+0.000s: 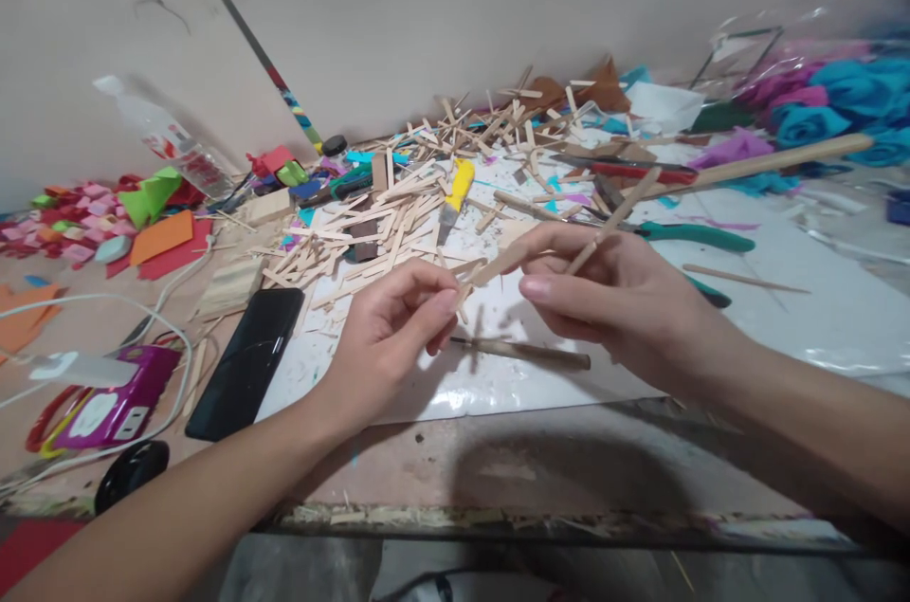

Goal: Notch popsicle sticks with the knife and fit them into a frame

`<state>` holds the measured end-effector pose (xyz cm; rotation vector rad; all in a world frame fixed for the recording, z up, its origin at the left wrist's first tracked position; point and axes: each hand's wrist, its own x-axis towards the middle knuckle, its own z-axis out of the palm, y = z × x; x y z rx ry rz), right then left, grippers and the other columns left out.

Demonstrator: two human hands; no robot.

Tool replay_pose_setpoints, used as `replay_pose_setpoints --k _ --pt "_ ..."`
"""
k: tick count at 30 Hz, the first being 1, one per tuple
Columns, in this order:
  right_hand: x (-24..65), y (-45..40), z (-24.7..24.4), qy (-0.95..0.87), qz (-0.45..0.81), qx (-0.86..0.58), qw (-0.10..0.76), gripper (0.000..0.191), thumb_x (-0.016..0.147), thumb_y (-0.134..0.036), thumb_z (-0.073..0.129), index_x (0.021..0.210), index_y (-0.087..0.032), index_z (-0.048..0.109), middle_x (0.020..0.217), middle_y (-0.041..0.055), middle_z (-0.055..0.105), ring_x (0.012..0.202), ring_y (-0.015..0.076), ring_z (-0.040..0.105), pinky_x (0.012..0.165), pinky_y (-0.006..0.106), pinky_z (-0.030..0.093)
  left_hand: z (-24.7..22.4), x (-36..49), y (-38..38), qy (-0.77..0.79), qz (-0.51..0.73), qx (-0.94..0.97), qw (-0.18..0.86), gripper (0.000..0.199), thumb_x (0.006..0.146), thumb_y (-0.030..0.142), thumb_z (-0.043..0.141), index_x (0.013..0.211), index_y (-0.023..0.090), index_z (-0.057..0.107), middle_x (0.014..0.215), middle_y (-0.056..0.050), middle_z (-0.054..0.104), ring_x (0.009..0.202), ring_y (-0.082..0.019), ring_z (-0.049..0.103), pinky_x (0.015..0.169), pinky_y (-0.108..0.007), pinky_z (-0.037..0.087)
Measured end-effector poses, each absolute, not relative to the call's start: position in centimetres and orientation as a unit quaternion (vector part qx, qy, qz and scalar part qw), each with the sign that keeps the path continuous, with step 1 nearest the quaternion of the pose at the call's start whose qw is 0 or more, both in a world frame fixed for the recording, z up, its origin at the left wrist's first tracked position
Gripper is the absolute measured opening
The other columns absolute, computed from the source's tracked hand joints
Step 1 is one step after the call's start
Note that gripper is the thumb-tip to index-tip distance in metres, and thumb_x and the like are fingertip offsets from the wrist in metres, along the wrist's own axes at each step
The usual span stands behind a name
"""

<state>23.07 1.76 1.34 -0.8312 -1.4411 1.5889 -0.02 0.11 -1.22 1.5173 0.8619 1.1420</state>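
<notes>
Head view: left hand pinches a blurred wooden piece; right hand grips a part-hidden stick.

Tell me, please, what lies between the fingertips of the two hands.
In the head view, a flat wooden piece spans the gap between the left hand and the right hand.

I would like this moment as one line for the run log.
left hand: pinching small wood piece | right hand: holding wooden stick | below: wooden-handled tool on white sheet | beyond: loose sticks
</notes>
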Motion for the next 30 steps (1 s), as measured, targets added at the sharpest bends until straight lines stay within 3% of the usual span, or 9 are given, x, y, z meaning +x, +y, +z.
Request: replay_pose_setpoints --k 2,7,16,21,25,30 --pt "23.1 1.8 1.3 -0.619 0.582 -0.350 0.394 0.027 0.092 -0.039 0.084 0.105 -0.017 0.074 0.058 -0.0051 0.043 0.049 0.0082 0.035 0.044 0.022 0.020 -1.2 -0.1 0.0 0.359 0.459 0.634 0.509 0.010 0.102 0.031 0.067 0.096 0.022 0.068 0.069 0.003 0.059 0.060 -0.011 0.052 0.059 -0.025 0.042" --pt "23.0 1.6 1.5 -0.672 0.497 -0.360 0.414 0.033 0.093 -0.050 0.083 0.089 -0.017 0.080 0.065 -0.0008 0.055 0.052 0.0091 0.040 0.048 0.025 0.025 -1.0 0.0 -0.2 0.368 0.437 0.630 0.527 0.013 0.101 0.033 0.068 0.095 0.022 0.068 0.068 0.003 0.059 0.059 -0.011 0.052 0.059 -0.024 0.041" --pt "23.5 2.2 1.0 -0.704 0.484 -0.365 0.370 0.030 0.096 -0.043 0.081 0.113 -0.019 0.081 0.057 -0.0044 0.038 0.053 0.0106 0.032 0.049 0.025 0.020 -1.0 0.5 0.3 0.320 0.446 0.537 0.641 0.018 0.098 0.034 0.069 0.088 0.020 0.065 0.057 0.004 0.054 0.051 -0.011 0.047 0.054 -0.025 0.036" --pt "23.0 2.4 0.7 -0.730 0.455 -0.392 0.324 0.025 0.096 -0.040 0.078 0.097 -0.015 0.083 0.075 0.0033 0.066 0.064 0.0142 0.049 0.054 0.025 0.031 -1.1 0.3 0.2 0.281 0.399 0.520 0.701 0.015 0.103 0.031 0.062 0.093 0.019 0.062 0.058 0.004 0.055 0.051 -0.009 0.047 0.054 -0.023 0.033" --pt "22.9 2.3 0.8 -0.763 0.439 -0.355 0.315 0.035 0.101 -0.045 0.071 0.086 -0.015 0.081 0.076 0.0037 0.070 0.068 0.0157 0.055 0.061 0.026 0.039 -0.8 0.4 0.0 0.266 0.402 0.482 0.731 0.016 0.104 0.030 0.059 0.092 0.019 0.060 0.056 0.005 0.049 0.050 -0.009 0.040 0.054 -0.022 0.034" --pt "22.8 2.2 1.1 -0.761 0.404 -0.366 0.351 0.036 0.100 -0.049 0.074 0.086 -0.017 0.081 0.080 0.0045 0.073 0.066 0.0168 0.058 0.059 0.028 0.040 0.1 0.5 -0.1 0.280 0.472 0.445 0.707 0.019 0.105 0.028 0.056 0.088 0.019 0.057 0.056 0.008 0.035 0.050 -0.008 0.034 0.060 -0.023 0.037"
